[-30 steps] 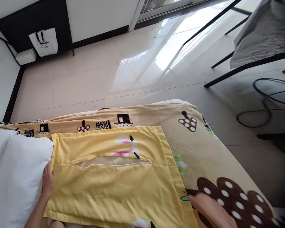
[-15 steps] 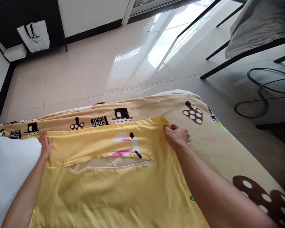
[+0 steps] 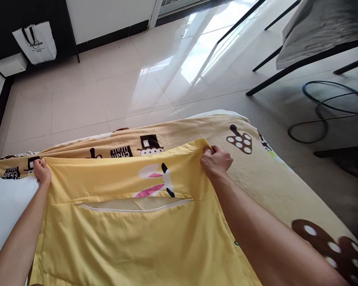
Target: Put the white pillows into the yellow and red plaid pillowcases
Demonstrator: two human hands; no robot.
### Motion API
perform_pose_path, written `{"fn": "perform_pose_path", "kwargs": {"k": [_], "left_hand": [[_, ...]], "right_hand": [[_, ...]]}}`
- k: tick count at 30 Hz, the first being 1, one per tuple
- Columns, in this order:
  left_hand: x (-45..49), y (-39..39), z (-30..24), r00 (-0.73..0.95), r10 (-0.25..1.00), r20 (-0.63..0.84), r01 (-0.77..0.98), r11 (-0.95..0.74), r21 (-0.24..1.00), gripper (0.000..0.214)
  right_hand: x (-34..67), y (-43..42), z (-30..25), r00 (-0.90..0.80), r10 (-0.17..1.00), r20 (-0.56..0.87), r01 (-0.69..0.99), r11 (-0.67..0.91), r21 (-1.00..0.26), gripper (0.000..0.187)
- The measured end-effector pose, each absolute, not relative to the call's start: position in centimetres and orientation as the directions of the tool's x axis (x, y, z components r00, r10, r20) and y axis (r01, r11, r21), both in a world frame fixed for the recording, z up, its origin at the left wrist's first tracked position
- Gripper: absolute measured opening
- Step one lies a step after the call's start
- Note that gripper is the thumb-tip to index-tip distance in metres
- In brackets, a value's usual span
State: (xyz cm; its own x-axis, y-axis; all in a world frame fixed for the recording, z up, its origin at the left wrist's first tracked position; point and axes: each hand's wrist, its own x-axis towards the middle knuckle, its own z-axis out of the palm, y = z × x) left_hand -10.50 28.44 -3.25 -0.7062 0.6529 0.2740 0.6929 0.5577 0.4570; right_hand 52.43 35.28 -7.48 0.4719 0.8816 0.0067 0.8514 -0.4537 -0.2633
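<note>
A yellow pillowcase [image 3: 128, 242] with a rabbit print is spread over the bed, its far edge pulled taut. My left hand [image 3: 43, 172] is closed on its far left corner, and my right hand [image 3: 216, 159] grips the far right corner. Across the case, below the rabbit print, a white zipper [image 3: 137, 209] gapes open and shows the pale inside. Beside my left forearm lies a plump white pillow [image 3: 8, 214], partly cut off by the frame's edge.
A beige blanket [image 3: 265, 206] with mushroom prints covers the bed. Past the bed edge is a tiled floor [image 3: 74, 103]. A white bag [image 3: 37, 43] and a white box [image 3: 12, 64] stand far left. At right are a cloth-draped chair [image 3: 325, 31] and a coiled cable [image 3: 322, 119].
My left hand has gone from lying flat on the left corner to gripping it, and has moved left. The far edge is lifted and stretched tighter. My right hand keeps its hold.
</note>
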Motion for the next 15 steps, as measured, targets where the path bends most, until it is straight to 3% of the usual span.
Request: {"fn": "perform_pose_path", "kwargs": {"k": [4, 6, 8, 9, 10, 11, 13, 15], "left_hand": [[-9.4, 29.7, -2.6, -0.742, 0.604, 0.292, 0.667, 0.616, 0.421, 0.023], [-6.6, 29.0, -2.7, -0.631, 0.696, 0.342, 0.771, 0.519, 0.368, 0.036], [-1.9, 27.7, -3.3, -0.339, 0.882, 0.328, 0.925, 0.248, 0.289, 0.046], [0.8, 27.0, -3.8, -0.136, 0.955, 0.263, 0.962, 0.064, 0.267, 0.047], [3.4, 26.3, -4.5, 0.079, 0.983, 0.164, 0.959, -0.120, 0.256, 0.049], [5.6, 25.9, -5.2, 0.215, 0.972, 0.097, 0.940, -0.233, 0.251, 0.051], [8.1, 25.5, -6.6, 0.304, 0.952, 0.018, 0.924, -0.300, 0.238, 0.054], [7.4, 25.7, -7.5, 0.247, 0.969, -0.007, 0.949, -0.241, 0.205, 0.057]], "right_hand": [[50.4, 36.1, -6.9, 0.631, 0.775, -0.039, 0.727, -0.608, -0.320, 0.048], [47.1, 35.4, -6.4, 0.622, 0.783, 0.018, 0.737, -0.577, -0.352, 0.053], [41.5, 33.7, -5.9, 0.429, 0.896, 0.111, 0.845, -0.355, -0.400, 0.057], [38.2, 32.6, -5.8, 0.220, 0.963, 0.157, 0.902, -0.139, -0.409, 0.054], [34.9, 31.5, -5.8, -0.105, 0.980, 0.172, 0.901, 0.166, -0.400, 0.053], [31.9, 30.5, -6.0, -0.289, 0.942, 0.171, 0.857, 0.334, -0.393, 0.049], [28.1, 29.0, -6.9, -0.536, 0.828, 0.165, 0.747, 0.556, -0.364, 0.046], [28.5, 28.6, -8.1, -0.612, 0.781, 0.122, 0.720, 0.614, -0.324, 0.048]]}}
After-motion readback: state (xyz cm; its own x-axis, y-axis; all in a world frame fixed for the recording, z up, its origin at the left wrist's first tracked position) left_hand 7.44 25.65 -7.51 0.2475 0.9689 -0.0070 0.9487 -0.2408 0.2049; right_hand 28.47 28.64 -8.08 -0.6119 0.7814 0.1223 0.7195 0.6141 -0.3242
